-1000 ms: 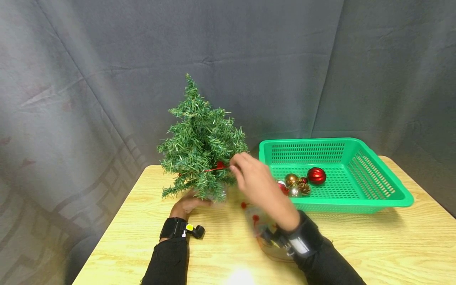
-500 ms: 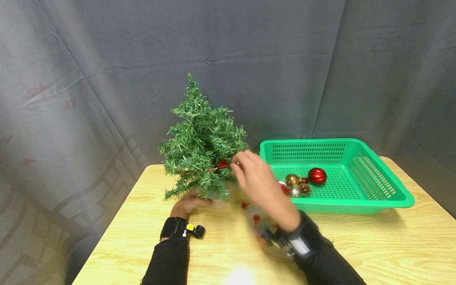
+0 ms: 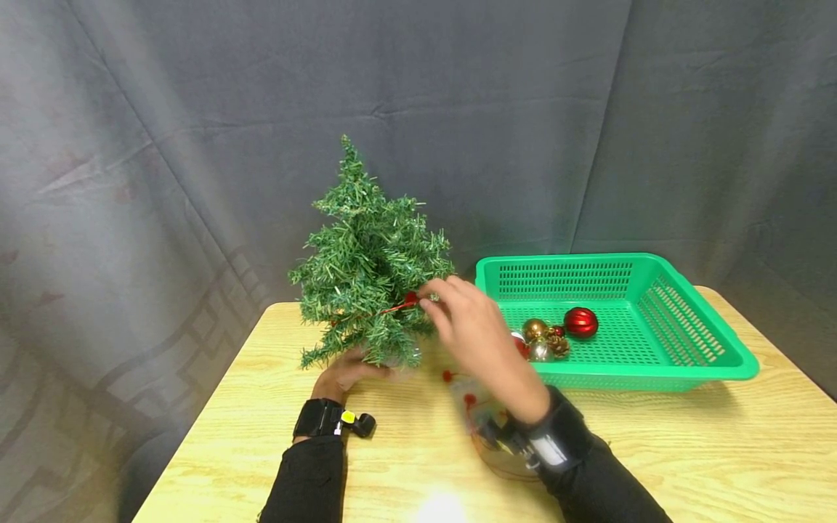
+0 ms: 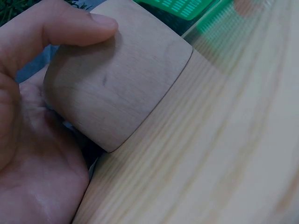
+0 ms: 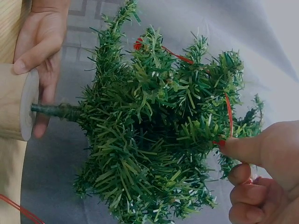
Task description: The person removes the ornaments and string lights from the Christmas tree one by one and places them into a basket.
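A small artificial Christmas tree stands on the table, upright on a round wooden base. My left hand grips this base low down, with the thumb across its side in the left wrist view. A thin red bead garland runs through the lower branches. At the tree's right side, my right hand pinches the garland between thumb and forefinger. More red string shows at the lower left of the right wrist view. Red balls appear beside the right forearm, where the picture is blurred.
A green plastic basket stands at the right of the table. Inside lie a red ribbed ornament, a gold ball, a silver ball and a pine cone. A grey curtain hangs behind.
The right hand shifts very slightly at the same garland stretch, its fingertips a touch closer to the tree. The left hand stays on the base and the basket stands where it was.
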